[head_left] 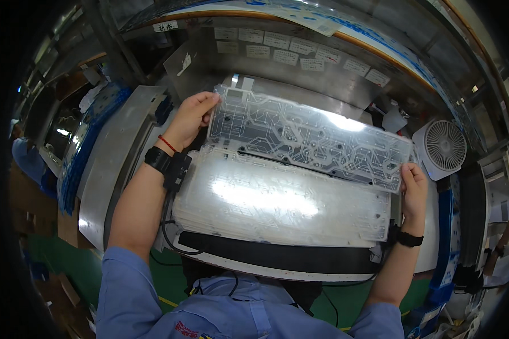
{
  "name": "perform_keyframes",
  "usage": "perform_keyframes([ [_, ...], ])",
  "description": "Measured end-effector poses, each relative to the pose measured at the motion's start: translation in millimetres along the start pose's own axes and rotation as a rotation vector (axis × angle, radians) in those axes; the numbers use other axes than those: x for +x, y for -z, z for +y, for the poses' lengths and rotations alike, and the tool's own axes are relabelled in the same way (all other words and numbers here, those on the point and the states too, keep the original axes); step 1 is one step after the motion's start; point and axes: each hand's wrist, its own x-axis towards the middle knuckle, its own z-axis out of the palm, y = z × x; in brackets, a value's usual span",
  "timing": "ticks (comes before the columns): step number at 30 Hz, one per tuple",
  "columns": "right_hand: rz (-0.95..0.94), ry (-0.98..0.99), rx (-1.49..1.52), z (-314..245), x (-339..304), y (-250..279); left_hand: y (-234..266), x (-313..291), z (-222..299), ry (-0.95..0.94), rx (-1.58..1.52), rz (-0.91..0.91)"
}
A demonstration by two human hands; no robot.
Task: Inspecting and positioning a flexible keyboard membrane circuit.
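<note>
A long, clear keyboard membrane sheet (pixel 300 133) with printed silvery traces is stretched between my hands, tilted down toward the right. My left hand (pixel 193 116) pinches its upper left corner, close to a short tail strip at that end. At the lower right corner, my right hand (pixel 414 186) grips the edge between thumb and fingers. Below and nearer to me lies a thick stack of similar clear sheets (pixel 283 198), with bright glare on its top. The held sheet overlaps the far part of that stack.
A white round fan (pixel 444 144) stands at the right beyond my right hand. Paper labels (pixel 277 39) are stuck on the metal back panel. A black strip (pixel 277 260) runs along the table's near edge. Cables hang by both wrists. Blue-edged stacks (pixel 93 144) stand at the left.
</note>
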Motion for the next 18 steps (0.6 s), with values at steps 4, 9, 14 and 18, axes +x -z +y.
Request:
perform_keyframes([
  [4,0.043,0.061,0.027,-8.4,-4.8,4.6,7.8,-4.2,5.7,-0.088,-0.121,-0.044],
  [9,0.099,0.129,0.241,-10.4,-9.8,-7.8,-7.0,-9.0,15.5,-0.022,-0.192,0.018],
  [14,-0.004,0.145,0.044,-9.5,-7.1,-11.6,-6.6,-3.8,7.1,-0.005,0.065,0.008],
  [18,0.034,0.152,0.04,-6.7,-6.3,-9.9,-3.5,2.5,2.5,0.062,0.133,-0.061],
])
